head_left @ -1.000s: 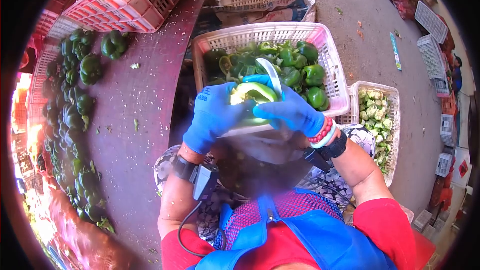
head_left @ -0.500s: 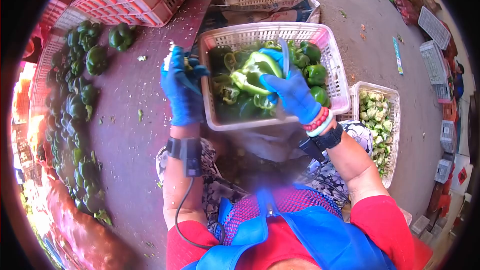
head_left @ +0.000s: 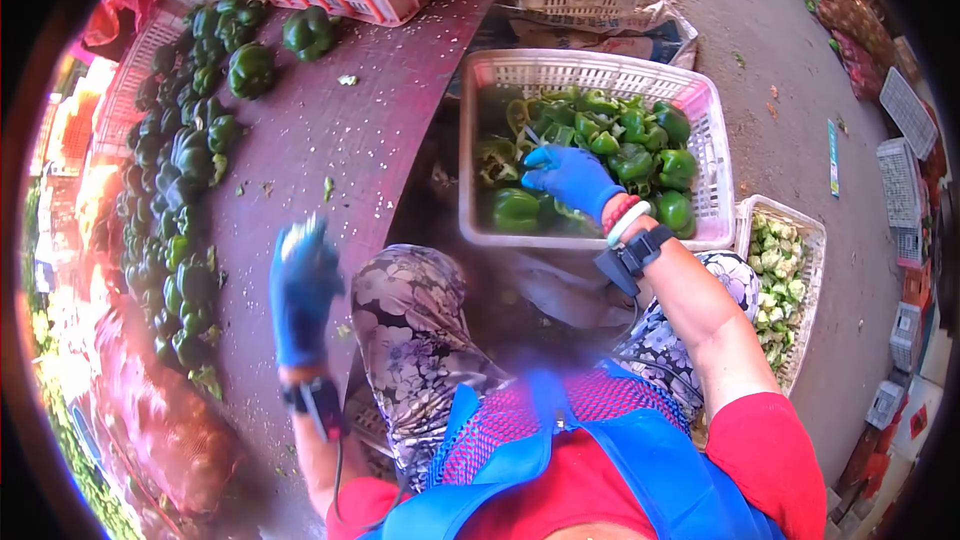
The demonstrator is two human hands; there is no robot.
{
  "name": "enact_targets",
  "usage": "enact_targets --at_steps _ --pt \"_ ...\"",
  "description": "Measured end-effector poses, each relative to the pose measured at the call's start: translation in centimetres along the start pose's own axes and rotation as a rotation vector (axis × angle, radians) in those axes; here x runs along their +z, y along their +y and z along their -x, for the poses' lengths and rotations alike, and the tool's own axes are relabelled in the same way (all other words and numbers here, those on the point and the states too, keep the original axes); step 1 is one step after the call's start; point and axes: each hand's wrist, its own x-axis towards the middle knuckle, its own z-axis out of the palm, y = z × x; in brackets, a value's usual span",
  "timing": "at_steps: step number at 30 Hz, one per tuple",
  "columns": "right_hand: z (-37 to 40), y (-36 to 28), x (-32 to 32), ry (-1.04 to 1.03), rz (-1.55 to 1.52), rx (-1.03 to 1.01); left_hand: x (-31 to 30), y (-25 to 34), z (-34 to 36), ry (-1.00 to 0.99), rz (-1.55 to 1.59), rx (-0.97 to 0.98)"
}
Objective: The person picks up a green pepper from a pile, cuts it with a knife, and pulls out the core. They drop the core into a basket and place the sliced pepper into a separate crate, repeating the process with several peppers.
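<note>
Right hand (head_left: pixel 570 178), curled round a knife (head_left: pixel 529 136), sits among cut peppers (head_left: pixel 640 145) in the basket (head_left: pixel 590 62) at one o'clock. Left hand (head_left: pixel 303 285), blurred, grip unreadable, hangs over the desk (head_left: pixel 330 140) at nine. Careless rummaging there could mean a cut.

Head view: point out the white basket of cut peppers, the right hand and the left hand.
white basket (head_left: pixel 580 68), head view, far wall.
right hand (head_left: pixel 572 178), head view, back of the glove.
left hand (head_left: pixel 303 290), head view, back of the blurred glove.
</note>
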Motion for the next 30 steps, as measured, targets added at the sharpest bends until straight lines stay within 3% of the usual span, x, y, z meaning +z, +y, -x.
enact_targets --at_steps 1,2,3,4,5,7,9,10,12,13,14,15,16,17,18,19,20,21,23,24,26,29,30 --pt "-0.4 1.1 1.0 -0.037 0.045 -0.064 -2.6 -3.9 4.7 -0.190 -0.011 -0.191" --pt "-0.7 1.5 2.0 -0.075 0.091 -0.127 -4.7 -1.9 7.2 -0.060 0.576 -0.871" --pt "-1.0 1.8 2.9 -0.113 0.138 -0.191 -6.5 -1.2 11.5 -0.079 0.502 -0.936" --pt "-1.1 1.9 3.9 -0.113 0.206 -0.175 -8.7 -0.5 15.2 -0.266 0.417 -0.995" --pt "-1.2 1.9 4.9 -0.111 0.276 -0.160 -9.7 -0.3 19.2 -0.286 0.363 -1.177" --pt "-1.8 1.8 6.0 -0.127 0.371 -0.129 -10.7 -1.1 28.6 -0.577 0.059 -1.352" --pt "-2.1 1.9 6.4 -0.118 0.424 -0.107 -10.9 -2.3 38.8 -0.745 0.203 -1.563" --pt "-2.5 1.9 6.8 -0.118 0.451 -0.110 -10.5 1.4 38.0 -0.660 0.187 -1.623" --pt "-4.0 5.0 7.9 -0.158 0.499 -0.203 -8.8 -5.6 50.8 -0.954 -0.315 -1.121" --pt "-3.9 4.1 7.7 -0.236 0.508 -0.119 -8.1 -4.8 48.3 -0.965 -0.490 -1.173" --pt "-3.7 5.3 7.9 -0.213 0.352 -0.149 -9.1 0.1 34.9 -0.885 -0.182 -1.508" --pt "-4.0 6.7 8.3 -0.200 0.203 -0.201 -9.4 -1.0 34.6 -0.586 -0.168 -1.342" --pt "-4.5 7.5 7.6 -0.232 0.298 -0.116 -9.9 -3.8 33.4 -0.483 -0.304 -1.151" --pt "-4.2 8.1 6.7 -0.209 0.226 -0.146 -11.2 -3.9 29.7 -0.251 -0.226 -1.252" --pt "-2.4 2.0 4.1 -0.367 0.058 0.326 -12.5 -4.1 26.0 0.004 -0.142 -1.312" --pt "-2.2 2.6 2.4 -0.417 -0.150 0.372 -13.4 -7.8 25.5 0.079 -0.589 -1.121" --pt "-2.5 4.1 0.8 -0.441 -0.312 0.383 -14.7 -10.6 24.7 0.247 -0.624 -1.114" --pt "-2.7 4.4 -0.7 -0.393 -0.547 0.572 -16.3 -13.2 24.2 0.332 -0.673 -1.122" --pt "-3.2 6.3 -3.4 -0.209 -0.655 0.625 -19.2 -18.0 23.2 0.458 -0.710 -1.181" --pt "-2.3 4.4 -4.6 -0.210 -0.727 0.586 -20.7 -20.5 23.3 0.500 -0.692 -1.234" --pt "-1.5 3.9 -5.9 0.072 -1.016 0.488 -22.9 -25.2 23.8 0.591 -0.732 -1.236" --pt "-0.3 5.2 -6.2 0.296 -0.972 0.514 -25.2 -28.1 24.2 0.627 -0.700 -1.257" --pt "0.5 6.0 -6.7 0.215 -0.943 0.557 -25.7 -28.7 24.0 0.618 -0.699 -1.295"
